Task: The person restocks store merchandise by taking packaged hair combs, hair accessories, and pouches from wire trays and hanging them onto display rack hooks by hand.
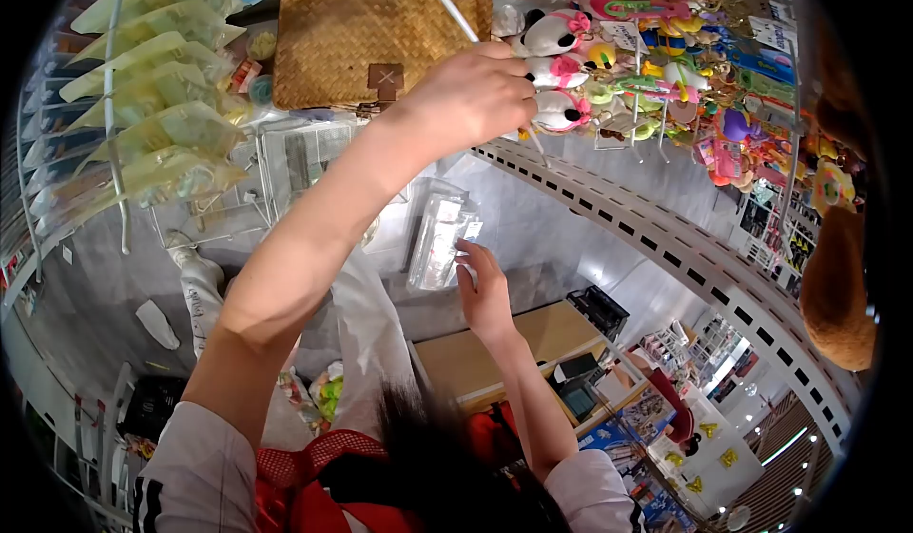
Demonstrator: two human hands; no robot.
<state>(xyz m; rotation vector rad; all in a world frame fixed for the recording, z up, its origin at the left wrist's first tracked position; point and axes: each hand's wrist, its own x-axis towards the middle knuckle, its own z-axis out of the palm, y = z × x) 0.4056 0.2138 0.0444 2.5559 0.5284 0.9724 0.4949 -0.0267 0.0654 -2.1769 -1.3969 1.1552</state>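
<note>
My left hand [471,96] is raised at the top centre, its fingers curled at the white plush charms [556,72] with pink bows, which hang beside a white display hook [447,5]. Its fingertips are partly hidden, so what they grip cannot be made out. Lower down, my right hand [485,290] has its fingers apart and slightly bent. Just left of its fingertips lies a clear plastic packet [439,243] with white labels; whether they touch is hard to tell. A woven straw bag [333,38] hangs behind my left forearm.
Yellow-tinted packets [162,96] hang on hooks at the left. Colourful keychains [666,67] fill the right side. A perforated metal upright [666,238] crosses diagonally. Below are a wooden-topped counter [504,357] and, farther right, another person [677,405] in dark red.
</note>
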